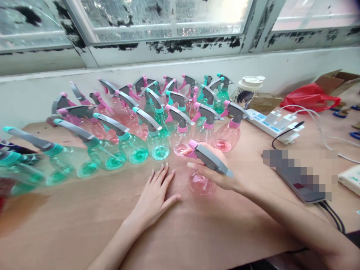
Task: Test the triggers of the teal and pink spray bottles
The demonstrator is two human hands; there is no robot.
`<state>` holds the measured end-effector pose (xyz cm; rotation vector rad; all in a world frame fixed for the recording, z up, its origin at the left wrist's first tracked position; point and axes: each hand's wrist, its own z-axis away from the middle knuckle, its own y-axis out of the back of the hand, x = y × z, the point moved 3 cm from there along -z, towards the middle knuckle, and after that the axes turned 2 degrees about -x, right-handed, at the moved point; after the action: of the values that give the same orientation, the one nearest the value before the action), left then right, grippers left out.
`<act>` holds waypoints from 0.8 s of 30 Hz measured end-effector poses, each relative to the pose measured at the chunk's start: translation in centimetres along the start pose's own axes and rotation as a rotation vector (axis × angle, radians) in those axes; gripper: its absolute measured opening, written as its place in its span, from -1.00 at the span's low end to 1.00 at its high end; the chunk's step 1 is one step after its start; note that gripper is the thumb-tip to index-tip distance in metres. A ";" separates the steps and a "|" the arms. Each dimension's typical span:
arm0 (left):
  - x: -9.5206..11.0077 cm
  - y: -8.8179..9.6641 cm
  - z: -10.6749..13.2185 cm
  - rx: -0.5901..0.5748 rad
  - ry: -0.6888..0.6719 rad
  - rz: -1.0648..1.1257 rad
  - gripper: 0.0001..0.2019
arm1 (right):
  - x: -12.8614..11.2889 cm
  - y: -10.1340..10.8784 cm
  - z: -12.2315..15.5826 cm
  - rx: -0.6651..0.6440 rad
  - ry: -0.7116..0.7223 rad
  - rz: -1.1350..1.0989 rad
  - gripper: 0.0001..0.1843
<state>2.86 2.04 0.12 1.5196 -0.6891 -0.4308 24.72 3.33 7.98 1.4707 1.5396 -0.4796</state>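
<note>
My right hand (222, 170) is wrapped round the neck of a pink spray bottle (201, 184), whose grey and pink trigger head sticks out above my fingers. The bottle stands upright on the table, or nearly so. My left hand (153, 197) lies flat on the wood with its fingers stretched out, holding nothing. Just beyond its fingertips is a clear green spray bottle (159, 146). Behind the held bottle stand more pink spray bottles, among them one at the right end (227, 137) of the front row.
Several rows of green and pink spray bottles fill the back and left of the table (180, 240). To the right are a lidded cup (246, 92), a power strip (274, 125) with plugs and cables, a phone (303, 189) and a red plastic bag (308, 97). A windowed wall closes the back.
</note>
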 end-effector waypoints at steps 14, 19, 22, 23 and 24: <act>0.0 0.0 0.0 -0.001 0.001 0.029 -0.24 | -0.8 0.1 -0.3 0.073 0.030 0.110 -0.84; 0.0 0.1 0.0 -0.014 0.004 0.033 -0.24 | -0.8 0.1 0.0 0.062 0.023 0.113 -0.86; 0.0 0.1 0.0 -0.019 0.004 0.024 -0.23 | -0.8 0.1 0.2 0.107 0.048 0.130 -0.78; 0.0 0.1 0.0 -0.019 0.004 0.022 -0.23 | -0.7 0.1 0.2 0.112 0.051 0.134 -0.80; 0.0 0.1 0.0 -0.018 0.004 0.022 -0.23 | -0.7 0.0 0.2 0.109 0.048 0.135 -0.82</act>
<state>2.82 2.02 0.24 1.4942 -0.6967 -0.4168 24.74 2.73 8.47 1.6694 1.4593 -0.4570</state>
